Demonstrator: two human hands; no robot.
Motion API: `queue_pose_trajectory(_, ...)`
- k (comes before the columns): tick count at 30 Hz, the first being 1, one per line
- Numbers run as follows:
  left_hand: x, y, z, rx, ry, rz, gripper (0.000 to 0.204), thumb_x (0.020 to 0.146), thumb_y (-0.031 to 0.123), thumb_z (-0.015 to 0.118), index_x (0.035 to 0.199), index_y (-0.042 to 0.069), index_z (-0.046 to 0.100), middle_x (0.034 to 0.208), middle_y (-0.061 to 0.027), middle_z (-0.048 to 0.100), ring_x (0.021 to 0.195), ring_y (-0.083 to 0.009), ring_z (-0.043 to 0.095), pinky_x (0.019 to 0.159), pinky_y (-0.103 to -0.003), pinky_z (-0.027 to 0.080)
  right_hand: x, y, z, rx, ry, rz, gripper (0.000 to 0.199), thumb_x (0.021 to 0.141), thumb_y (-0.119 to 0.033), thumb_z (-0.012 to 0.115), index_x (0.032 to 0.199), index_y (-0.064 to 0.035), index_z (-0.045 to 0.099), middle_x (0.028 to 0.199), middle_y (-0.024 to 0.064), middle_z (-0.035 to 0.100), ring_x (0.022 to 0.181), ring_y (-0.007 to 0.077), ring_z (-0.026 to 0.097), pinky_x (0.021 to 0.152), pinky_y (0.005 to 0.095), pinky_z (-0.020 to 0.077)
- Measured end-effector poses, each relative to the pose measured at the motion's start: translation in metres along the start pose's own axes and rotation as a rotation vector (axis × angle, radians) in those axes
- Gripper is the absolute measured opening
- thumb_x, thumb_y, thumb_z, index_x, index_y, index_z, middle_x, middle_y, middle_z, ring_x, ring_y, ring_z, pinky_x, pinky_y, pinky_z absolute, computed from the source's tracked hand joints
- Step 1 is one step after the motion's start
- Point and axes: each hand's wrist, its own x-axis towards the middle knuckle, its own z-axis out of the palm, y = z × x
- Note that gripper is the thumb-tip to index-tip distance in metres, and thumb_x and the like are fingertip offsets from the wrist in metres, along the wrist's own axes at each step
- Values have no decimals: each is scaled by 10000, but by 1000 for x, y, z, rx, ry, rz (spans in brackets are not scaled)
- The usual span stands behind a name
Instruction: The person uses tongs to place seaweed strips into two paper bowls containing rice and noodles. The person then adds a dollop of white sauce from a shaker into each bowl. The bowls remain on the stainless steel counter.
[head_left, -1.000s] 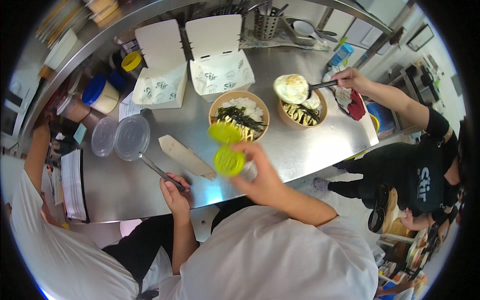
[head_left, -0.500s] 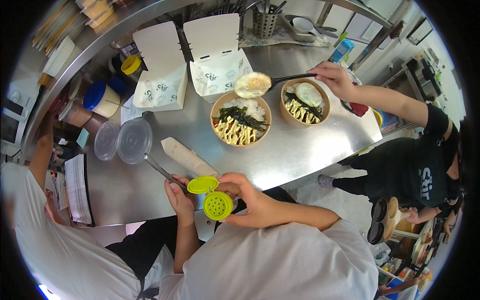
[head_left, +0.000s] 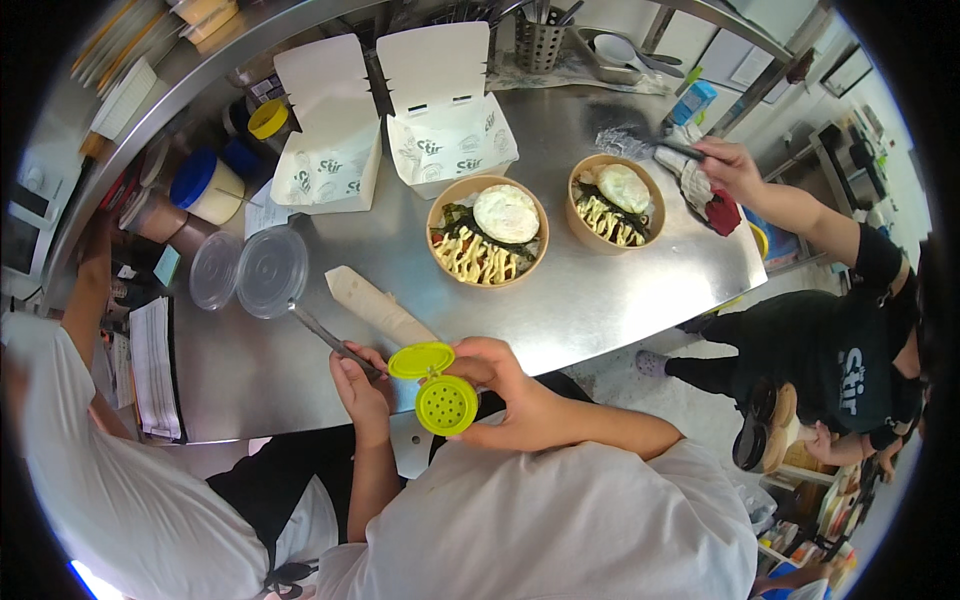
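My right hand (head_left: pixel 512 397) is closed around a lime-green shaker (head_left: pixel 446 404), its flip lid (head_left: pixel 420 360) raised and its holed top showing. Beside it, my left hand (head_left: pixel 362 392) grips a thin metal utensil (head_left: pixel 325 335) whose kind I cannot make out. Ahead on the steel counter stand two paper bowls. The left bowl (head_left: pixel 545 255) and the right bowl (head_left: pixel 655 232) both contain sauce stripes and seaweed strips. A fried egg (head_left: pixel 506 214) tops the left bowl, and another fried egg (head_left: pixel 623 188) the right.
A paper-wrapped roll (head_left: pixel 378 305) and clear lids (head_left: pixel 272 272) lie on the counter (head_left: pixel 480 345). Two white takeaway boxes stand open behind, including the left box (head_left: pixel 330 175). A co-worker's hand (head_left: pixel 735 170) holds a dark spatula at right. Another person stands at left.
The co-worker's spatula has left the fried egg on the left bowl and moved back to the right, now blurred. My hands and the shaker have barely shifted.
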Motion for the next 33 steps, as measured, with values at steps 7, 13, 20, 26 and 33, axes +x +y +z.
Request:
queue_pose_trajectory(7, 2, 5, 0, 71, -74, 40, 380, 1030, 421, 345, 1088, 53, 422, 785, -48, 490, 675, -126, 483, 588, -247, 374, -32, 24, -45, -278, 404, -213, 681, 737, 4, 755, 1288, -85, 366, 1252, 167, 511, 1207, 252, 506, 1011, 373, 398)
queue_pose_trajectory(13, 2, 4, -1, 173, -71, 55, 402, 1031, 430, 336, 1087, 41, 420, 779, -51, 492, 672, -122, 484, 592, -237, 382, -56, -14, -164, -1018, 820, -288, 523, 696, 16, 723, 1166, -90, 520, 1240, 143, 535, 1187, 280, 506, 1008, 395, 388)
queue_pose_trajectory(20, 2, 6, 1, 190, -55, 41, 412, 1031, 438, 327, 1078, 41, 427, 770, -52, 491, 659, -120, 482, 587, -236, 381, -34, -55, -230, -1687, 510, -257, 465, 651, 19, 679, 1080, -141, 595, 1241, 45, 589, 1206, 323, 496, 973, 457, 382)
queue_pose_trajectory(26, 2, 6, 1, 202, -49, 61, 404, 1034, 430, 325, 1075, 43, 431, 769, -53, 493, 656, -121, 479, 588, -235, 383, -31, -48, -237, -1733, 421, -230, 475, 658, 25, 669, 1086, -170, 601, 1250, 11, 579, 1187, 296, 505, 950, 451, 387)
queue_pose_trajectory(33, 2, 6, 2, 208, -29, 47, 388, 1037, 416, 328, 1074, 45, 434, 775, -52, 496, 659, -121, 481, 578, -237, 385, -13, -47, -239, -1791, 363, -271, 486, 667, 11, 663, 1100, -202, 602, 1221, -1, 582, 1170, 280, 511, 941, 446, 391)
